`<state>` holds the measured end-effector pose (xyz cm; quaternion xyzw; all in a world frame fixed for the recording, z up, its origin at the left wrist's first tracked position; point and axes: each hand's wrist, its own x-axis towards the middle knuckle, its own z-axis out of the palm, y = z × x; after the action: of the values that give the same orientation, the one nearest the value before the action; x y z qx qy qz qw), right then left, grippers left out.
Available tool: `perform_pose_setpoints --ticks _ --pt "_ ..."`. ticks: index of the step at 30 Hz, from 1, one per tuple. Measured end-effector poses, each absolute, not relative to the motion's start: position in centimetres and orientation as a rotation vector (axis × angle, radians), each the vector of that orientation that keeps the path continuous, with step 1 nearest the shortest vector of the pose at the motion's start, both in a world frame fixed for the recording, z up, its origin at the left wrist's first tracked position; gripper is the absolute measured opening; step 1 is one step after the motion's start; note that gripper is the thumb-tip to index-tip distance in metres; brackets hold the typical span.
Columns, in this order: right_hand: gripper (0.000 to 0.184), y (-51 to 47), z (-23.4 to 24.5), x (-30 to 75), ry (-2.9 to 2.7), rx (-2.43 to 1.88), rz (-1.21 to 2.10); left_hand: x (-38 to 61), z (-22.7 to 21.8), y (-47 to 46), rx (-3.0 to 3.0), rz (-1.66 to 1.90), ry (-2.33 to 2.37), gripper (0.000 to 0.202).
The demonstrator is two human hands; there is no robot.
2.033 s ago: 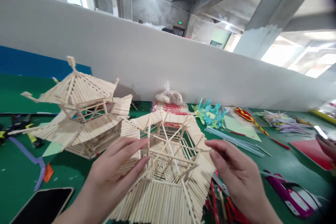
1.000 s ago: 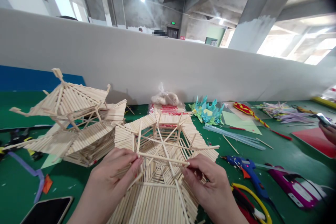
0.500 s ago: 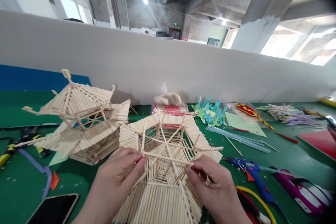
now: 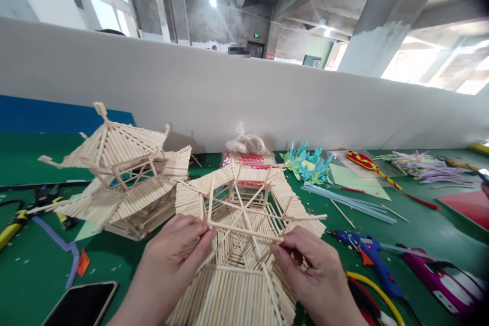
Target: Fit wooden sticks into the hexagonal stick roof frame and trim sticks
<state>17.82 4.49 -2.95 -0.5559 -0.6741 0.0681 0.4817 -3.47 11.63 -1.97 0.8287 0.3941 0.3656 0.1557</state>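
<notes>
Between my two hands a thin wooden stick [image 4: 244, 231] lies level across the near side of an unroofed pavilion model [image 4: 237, 290] built of wooden sticks. My left hand [image 4: 171, 260] pinches the stick's left end beside an upright post. At its right end, my right hand [image 4: 311, 265] grips it between thumb and fingers. Other sticks cross at the middle of the model's open top, above a web-like pattern of sticks. Whether the held stick touches the posts at both ends I cannot tell, as my fingertips cover them.
A roofed stick pavilion [image 4: 118, 173] stands at left. A phone [image 4: 82, 305] lies near my left forearm. On the right are a blue glue gun [image 4: 372, 254], glue sticks [image 4: 349, 204], yellow-handled pliers [image 4: 376, 290] and a purple device [image 4: 439, 280]. A teal paper flower [image 4: 307, 163] sits behind.
Both hands keep their pinch on the stick. The whole view has shifted slightly, with everything appearing a little further right; nothing else has visibly moved.
</notes>
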Motion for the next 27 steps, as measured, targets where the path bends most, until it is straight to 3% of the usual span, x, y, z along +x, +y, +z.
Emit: perform_pose_setpoints --ticks 27 --pt "0.013 4.55 -2.82 17.72 -1.644 -1.341 0.120 -3.39 -1.85 11.79 2.413 1.065 1.107 0.020"
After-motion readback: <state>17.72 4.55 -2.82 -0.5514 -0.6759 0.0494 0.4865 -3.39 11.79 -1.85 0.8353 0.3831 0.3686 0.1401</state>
